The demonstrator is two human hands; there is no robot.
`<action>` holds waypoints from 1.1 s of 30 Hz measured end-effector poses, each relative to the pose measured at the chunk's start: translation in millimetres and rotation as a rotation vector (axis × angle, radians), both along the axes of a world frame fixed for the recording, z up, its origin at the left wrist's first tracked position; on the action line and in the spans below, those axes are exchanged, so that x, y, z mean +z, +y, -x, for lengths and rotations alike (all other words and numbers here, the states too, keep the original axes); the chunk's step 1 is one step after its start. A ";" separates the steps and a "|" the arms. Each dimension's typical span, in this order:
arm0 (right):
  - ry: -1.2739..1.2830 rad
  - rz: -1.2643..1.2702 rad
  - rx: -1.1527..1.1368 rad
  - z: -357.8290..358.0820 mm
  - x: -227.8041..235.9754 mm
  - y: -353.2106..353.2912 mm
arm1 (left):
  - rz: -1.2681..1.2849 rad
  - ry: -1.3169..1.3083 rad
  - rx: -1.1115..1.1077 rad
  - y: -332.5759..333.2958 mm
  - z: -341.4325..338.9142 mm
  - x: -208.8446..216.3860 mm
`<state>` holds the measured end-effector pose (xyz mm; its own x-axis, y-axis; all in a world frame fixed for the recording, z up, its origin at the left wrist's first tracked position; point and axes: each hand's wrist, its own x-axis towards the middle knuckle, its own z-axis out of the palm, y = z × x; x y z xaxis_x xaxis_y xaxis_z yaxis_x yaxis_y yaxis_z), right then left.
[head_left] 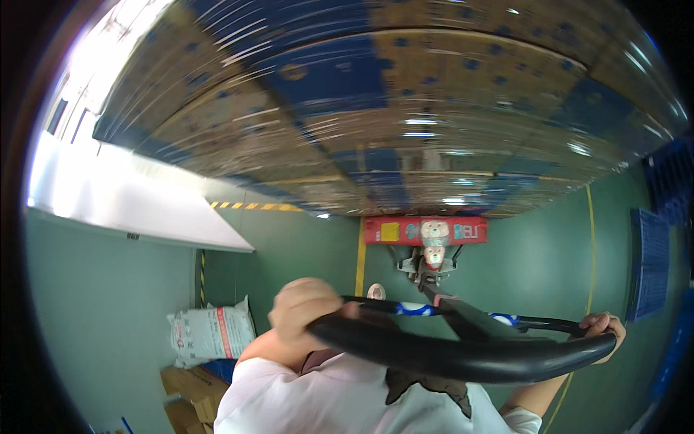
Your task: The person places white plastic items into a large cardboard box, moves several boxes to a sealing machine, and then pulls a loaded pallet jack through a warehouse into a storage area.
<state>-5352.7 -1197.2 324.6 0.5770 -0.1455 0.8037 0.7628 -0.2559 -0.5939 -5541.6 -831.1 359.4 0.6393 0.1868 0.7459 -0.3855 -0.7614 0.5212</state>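
My left hand (303,312) is closed round the left end of a black looped pallet jack handle (463,358). At the loop's right end, my right hand (609,334) wraps its fingers round the same handle. A dark shaft runs from the loop down to the pallet jack's red body (473,230), which carries bear stickers and other coloured stickers. Right behind that red body rises a tall stack of brown and blue cartons (463,79), bound in shiny clear film. The jack's forks are hidden beneath the load.
On the left stands a pale wall (101,282), with a white panel jutting out above it. White sacks (210,333) and opened cardboard boxes (195,390) lie along that wall. Blue plastic pallets (649,264) stand at the right. Yellow lines (360,264) mark the green floor.
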 end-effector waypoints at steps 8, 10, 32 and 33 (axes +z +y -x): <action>0.210 -0.062 -0.192 11.3 26.9 30.7 | 0.030 -0.160 0.134 -14.1 -3.5 -9.9; 0.231 -0.076 -0.211 12.3 25.9 29.3 | -0.002 -0.185 0.101 -11.9 -18.8 -7.9; 0.037 0.132 -0.823 173.7 16.6 109.0 | 0.013 -0.327 -0.318 90.1 -168.8 -18.9; 0.045 0.170 -0.867 175.7 18.0 115.3 | -0.009 -0.336 -0.306 91.3 -176.2 -18.8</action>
<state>-5528.4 -1081.9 342.6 0.3507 -0.4273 0.8333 0.2359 -0.8208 -0.5202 -5365.5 -739.8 340.7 0.3865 0.0198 0.9221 -0.7400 -0.5901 0.3229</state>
